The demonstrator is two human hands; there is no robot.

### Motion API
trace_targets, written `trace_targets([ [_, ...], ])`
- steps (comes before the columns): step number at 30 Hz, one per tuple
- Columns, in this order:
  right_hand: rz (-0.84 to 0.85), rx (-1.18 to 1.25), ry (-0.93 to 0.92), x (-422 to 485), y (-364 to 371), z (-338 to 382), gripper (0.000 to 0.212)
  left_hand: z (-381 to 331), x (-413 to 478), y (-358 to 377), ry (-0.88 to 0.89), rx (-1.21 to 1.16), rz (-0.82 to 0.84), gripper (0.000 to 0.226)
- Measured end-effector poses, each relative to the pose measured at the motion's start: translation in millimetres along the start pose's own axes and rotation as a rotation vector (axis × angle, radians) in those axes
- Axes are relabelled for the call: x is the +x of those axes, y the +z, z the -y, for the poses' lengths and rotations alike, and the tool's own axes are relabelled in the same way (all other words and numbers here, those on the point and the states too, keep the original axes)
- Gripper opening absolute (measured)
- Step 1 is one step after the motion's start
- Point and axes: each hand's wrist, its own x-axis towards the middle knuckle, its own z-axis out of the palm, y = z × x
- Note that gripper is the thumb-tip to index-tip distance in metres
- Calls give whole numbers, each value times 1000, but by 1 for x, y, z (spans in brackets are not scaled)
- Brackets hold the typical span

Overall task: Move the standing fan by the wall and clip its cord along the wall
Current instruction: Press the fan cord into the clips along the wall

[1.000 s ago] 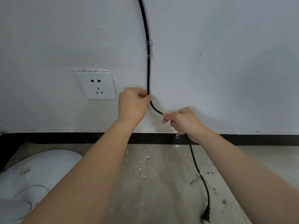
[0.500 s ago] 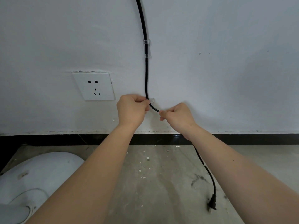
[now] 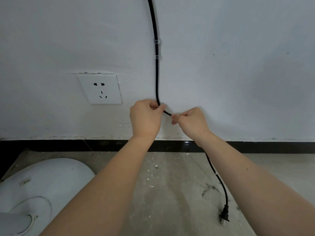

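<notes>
The black cord (image 3: 156, 74) is held against the white wall (image 3: 238, 74) by a clear clip (image 3: 157, 48) (well above the hands). Lower down it is pinched in the closed left hand (image 3: 144, 118) at a second small clip (image 3: 162, 104), then gripped just beside by the closed right hand (image 3: 191, 122). Its plug (image 3: 224, 217) is left on the floor (image 3: 170, 201).

Both forearms were bare from the lower edge of the picture up to the wrists, with no sleeves or cuffs. The left hand (image 3: 145, 119), just right of the wall socket (image 3: 100, 88), wore no glove, ring or watch. The right hand (image 3: 191, 122), farther from the socket, was equally unadorned.
</notes>
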Motion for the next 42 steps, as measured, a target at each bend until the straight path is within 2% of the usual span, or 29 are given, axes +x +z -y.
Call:
trace_targets([
  [10, -24, 2, 16, 5, -1, -6, 26, 1, -1, 3, 89, 64, 1, 14],
  [17, -1, 0, 20, 5, 6, -13, 29, 8, 5, -4, 42, -24, 103, 6],
  [19, -2, 8, 20, 4, 9, -15, 31, 13, 5, -8, 29, -44, 141, 10],
  [24, -31, 15, 10, 3, 18, -20, 41, 18, 6, -8, -34, -98, 143, 10],
  [29, -54, 51, 24, 1, 29, -24, 43, 19, 6, -5, -23, -92, 125, 9],
  [42, 76, 337, 161, -13, 51, -22, 41, 22, 7, -1, 13, -56, 98, 9],
])
